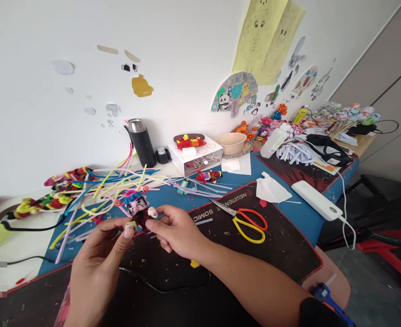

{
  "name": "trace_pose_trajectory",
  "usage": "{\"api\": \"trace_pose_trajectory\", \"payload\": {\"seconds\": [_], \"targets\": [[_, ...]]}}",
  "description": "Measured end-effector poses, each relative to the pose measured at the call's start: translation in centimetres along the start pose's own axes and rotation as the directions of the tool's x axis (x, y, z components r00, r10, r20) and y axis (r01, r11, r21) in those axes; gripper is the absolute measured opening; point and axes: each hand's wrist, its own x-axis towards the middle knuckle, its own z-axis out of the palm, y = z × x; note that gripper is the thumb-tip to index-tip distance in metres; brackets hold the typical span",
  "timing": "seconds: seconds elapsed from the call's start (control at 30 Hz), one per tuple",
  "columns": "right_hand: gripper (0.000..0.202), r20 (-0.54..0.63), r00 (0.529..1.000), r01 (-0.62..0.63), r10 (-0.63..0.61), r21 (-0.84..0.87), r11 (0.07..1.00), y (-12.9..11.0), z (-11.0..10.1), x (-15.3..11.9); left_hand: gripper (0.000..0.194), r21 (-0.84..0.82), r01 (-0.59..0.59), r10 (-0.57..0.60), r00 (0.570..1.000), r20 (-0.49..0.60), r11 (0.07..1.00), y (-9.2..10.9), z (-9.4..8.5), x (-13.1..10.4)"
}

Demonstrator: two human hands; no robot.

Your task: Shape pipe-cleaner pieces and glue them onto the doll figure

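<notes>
A small doll [139,210] with a blue and pink headpiece, a painted face and a dark red body is held upright above the front mat. My left hand [101,259] pinches its pale end at the left between thumb and forefinger. On the other side, my right hand [175,229] grips the dark red body with thumb and fingers. Scissors [244,220] with one red and one yellow handle lie on the mat to the right of my right hand. Long coloured pipe cleaners [101,193] are spread behind the doll.
A black thermos [143,143] stands by the wall beside a white drawer box [196,154] and a beige bowl [232,142]. More dolls [43,204] lie at the left. A white power strip [316,200] and a blue glue gun [331,302] are at the right.
</notes>
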Motion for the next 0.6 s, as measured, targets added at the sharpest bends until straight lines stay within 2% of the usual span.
{"api": "trace_pose_trajectory", "payload": {"seconds": [0.43, 0.6], "targets": [[0.047, 0.007, 1.000, -0.004, 0.004, 0.042, 0.999, 0.02, 0.10, 0.10, 0.039, 0.025, -0.039, 0.038, 0.999, 0.017, 0.999, -0.18, -0.24, 0.07], [0.038, 0.013, 1.000, -0.005, 0.004, 0.033, 0.999, 0.10, 0.07, 0.06, 0.039, 0.054, -0.055, 0.054, 0.998, 0.021, 0.997, -0.12, -0.41, -0.02]]}}
